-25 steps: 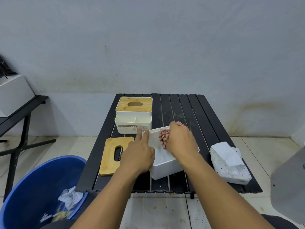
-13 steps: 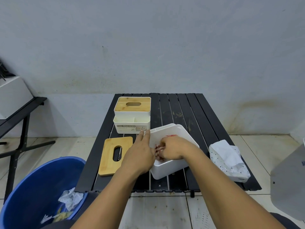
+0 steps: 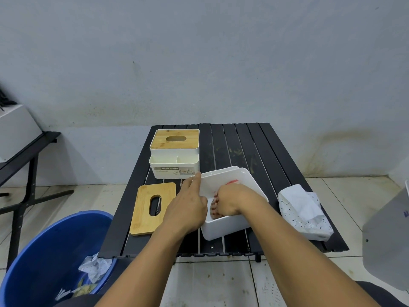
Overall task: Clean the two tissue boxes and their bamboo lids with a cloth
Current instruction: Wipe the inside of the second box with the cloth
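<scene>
An open white tissue box [image 3: 225,224] stands near the front of the black slatted table [image 3: 243,147]. My right hand [image 3: 231,201] is inside it, pressing a red-and-white cloth [image 3: 214,207] against the box's left inner side. My left hand [image 3: 184,206] grips the box's left wall from outside, index finger stretched along the rim. The loose bamboo lid [image 3: 152,207] lies flat to the left of the box. Behind it stands the second tissue box [image 3: 174,167] with its bamboo lid [image 3: 174,139] on top.
A crumpled pack of spotted tissues [image 3: 303,212] lies at the table's right front. A blue bin [image 3: 44,258] holding paper scraps stands on the tiled floor at the lower left. A black bench with a white box [image 3: 15,129] is at the far left. A grey object [image 3: 389,240] is at right.
My right hand with the cloth went from the box's far rim down into the box, then slid toward its left near side. The left hand stayed on the left wall.
</scene>
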### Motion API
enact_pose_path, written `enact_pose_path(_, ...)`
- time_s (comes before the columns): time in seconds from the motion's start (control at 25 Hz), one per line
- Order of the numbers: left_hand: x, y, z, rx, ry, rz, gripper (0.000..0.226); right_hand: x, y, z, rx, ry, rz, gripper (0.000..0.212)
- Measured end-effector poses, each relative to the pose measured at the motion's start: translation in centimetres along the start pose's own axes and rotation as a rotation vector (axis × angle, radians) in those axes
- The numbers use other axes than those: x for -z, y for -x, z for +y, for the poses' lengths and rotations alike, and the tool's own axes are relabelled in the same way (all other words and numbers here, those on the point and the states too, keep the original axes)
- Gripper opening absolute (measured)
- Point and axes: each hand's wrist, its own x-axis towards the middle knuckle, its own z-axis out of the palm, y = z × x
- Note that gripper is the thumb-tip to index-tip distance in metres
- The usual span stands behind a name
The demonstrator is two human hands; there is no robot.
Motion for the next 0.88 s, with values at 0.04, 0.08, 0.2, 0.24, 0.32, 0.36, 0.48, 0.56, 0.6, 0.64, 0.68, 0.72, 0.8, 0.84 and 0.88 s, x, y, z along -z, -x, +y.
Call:
enact_pose_path(0.04,0.0,0.0,0.0,0.003,0.007,0.002,0.067,0.0,0.0,-0.1,0.064,0.004,0.010,0.024)
enact_pose_path(0.08,0.0,0.0,0.0,0.005,0.009,0.003,0.067,-0.2,-0.1,-0.2,0.127,-0.010,0.014,0.018)
enact_pose_path(0.2,0.4,0.3,0.2,0.005,-0.024,0.019,0.065,-0.5,0.4,-0.2,0.185,-0.259,0.052,0.008)
enact_pose_path(0.24,0.5,0.5,0.2,0.005,-0.044,0.022,0.065,-0.2,0.9,-0.2,0.160,-0.400,0.089,0.008)
enact_pose_path(0.32,0.8,0.8,0.3,0.013,-0.123,0.030,0.065,1.0,2.0,0.4,0.095,-0.589,0.202,0.017)
enact_pose_path(0.36,1.1,0.8,0.2,0.028,-0.174,0.033,0.065,2.1,2.5,1.0,0.072,-0.581,0.297,0.024)
enact_pose_path(0.48,2.8,1.1,0.4,0.060,-0.281,-0.086,0.080,5.0,4.5,3.4,0.029,-0.606,0.483,0.033)
enact_pose_path(0.56,4.7,1.7,0.2,0.040,-0.257,-0.264,0.095,5.6,5.1,4.8,0.010,-0.681,0.499,0.036)
enact_pose_path(0.6,5.5,2.2,0.2,0.037,-0.232,-0.340,0.100,5.6,5.3,5.1,-0.005,-0.682,0.492,0.036)
enact_pose_path(0.64,6.0,2.6,0.1,0.022,-0.228,-0.371,0.099,5.4,5.3,5.2,-0.018,-0.674,0.481,0.037)
enact_pose_path(0.68,6.1,2.8,-0.1,0.000,-0.243,-0.352,0.093,5.2,5.2,5.2,-0.024,-0.667,0.471,0.037)
enact_pose_path(0.72,5.8,2.8,-0.1,-0.014,-0.262,-0.302,0.087,5.2,5.2,4.9,-0.022,-0.667,0.468,0.036)
enact_pose_path(0.8,4.9,2.9,0.6,-0.009,-0.336,-0.184,0.087,5.2,5.2,4.4,-0.001,-0.691,0.478,0.034)
enact_pose_path(0.84,4.2,3.0,1.2,-0.021,-0.416,-0.146,0.090,5.1,5.2,4.3,0.004,-0.706,0.485,0.033)
enact_pose_path(0.88,3.4,3.1,1.9,-0.036,-0.499,-0.115,0.091,5.1,5.2,4.2,0.005,-0.726,0.491,0.031)
